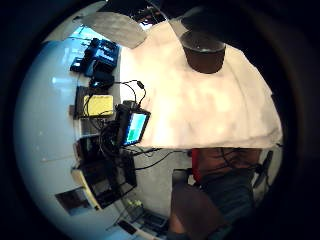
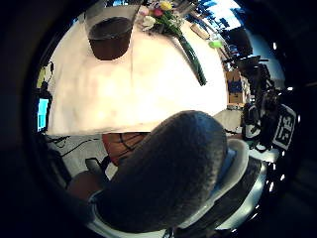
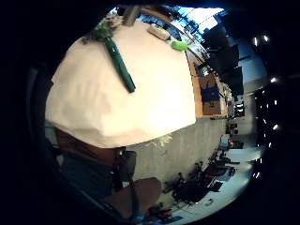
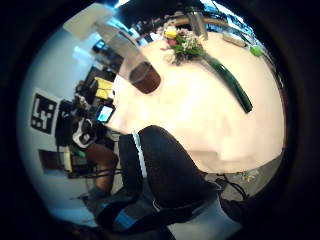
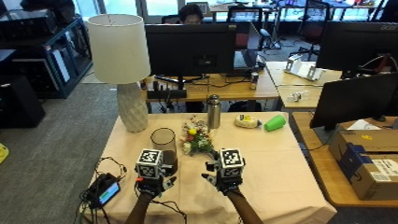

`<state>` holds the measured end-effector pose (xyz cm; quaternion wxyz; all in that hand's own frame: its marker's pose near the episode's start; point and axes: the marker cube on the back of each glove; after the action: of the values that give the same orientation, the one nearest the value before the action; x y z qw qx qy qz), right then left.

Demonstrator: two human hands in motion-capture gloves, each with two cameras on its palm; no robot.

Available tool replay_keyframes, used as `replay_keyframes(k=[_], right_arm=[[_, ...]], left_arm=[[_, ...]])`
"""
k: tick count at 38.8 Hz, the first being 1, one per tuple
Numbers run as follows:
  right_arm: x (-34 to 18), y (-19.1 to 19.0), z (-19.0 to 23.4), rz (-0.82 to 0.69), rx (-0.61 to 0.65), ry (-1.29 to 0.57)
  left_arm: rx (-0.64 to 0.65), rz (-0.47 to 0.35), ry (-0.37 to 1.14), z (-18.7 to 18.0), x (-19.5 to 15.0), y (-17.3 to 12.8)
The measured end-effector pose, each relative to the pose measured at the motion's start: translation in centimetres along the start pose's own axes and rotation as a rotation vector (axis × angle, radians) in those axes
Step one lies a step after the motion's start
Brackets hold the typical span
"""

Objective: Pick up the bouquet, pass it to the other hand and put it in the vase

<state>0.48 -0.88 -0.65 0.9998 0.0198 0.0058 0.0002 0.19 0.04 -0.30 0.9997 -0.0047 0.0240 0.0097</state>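
Glass vase [image 5: 164,139] stands at 9 o'clock of the bouquet [image 5: 196,138] — left hand [image 5: 153,179] and right hand [image 5: 225,178] hover nearby, released, grasping nothing.

office room, grey carpet floor [image 5: 56,140].
wooden desks [image 5: 211,91] with dark monitors [image 5: 189,44] behind the cloth-covered counter [image 5: 280,158]; white lamp [image 5: 121,60] on it.

The bench [image 5: 280,158] wears a pale beige cloth. At its far left corner stands a white lamp [image 5: 122,70]. A clear vase [image 5: 163,142] stands just beside the bouquet [image 5: 196,137], which lies flat near the middle. Behind the bouquet a steel bottle [image 5: 214,112] stands upright; right of it lie a yellow-white bundle [image 5: 247,121] and a tipped green cup [image 5: 274,122]. A small lit screen [image 5: 105,190] sits at the near left edge.
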Motion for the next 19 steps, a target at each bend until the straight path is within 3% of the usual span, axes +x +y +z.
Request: replay_keyframes(k=[10, 19], right_arm=[[3.4, -3.0, 1.3, 0.086, -0.056, -0.022], [6.8, -7.3, 5.8, 0.15, -0.104, -0.042]], left_arm=[[0.0, -0.007, 0.007, -0.1, -0.1, 0.1], [-0.008, -0.002, 0.004, 0.9, -0.4, -0.6]])
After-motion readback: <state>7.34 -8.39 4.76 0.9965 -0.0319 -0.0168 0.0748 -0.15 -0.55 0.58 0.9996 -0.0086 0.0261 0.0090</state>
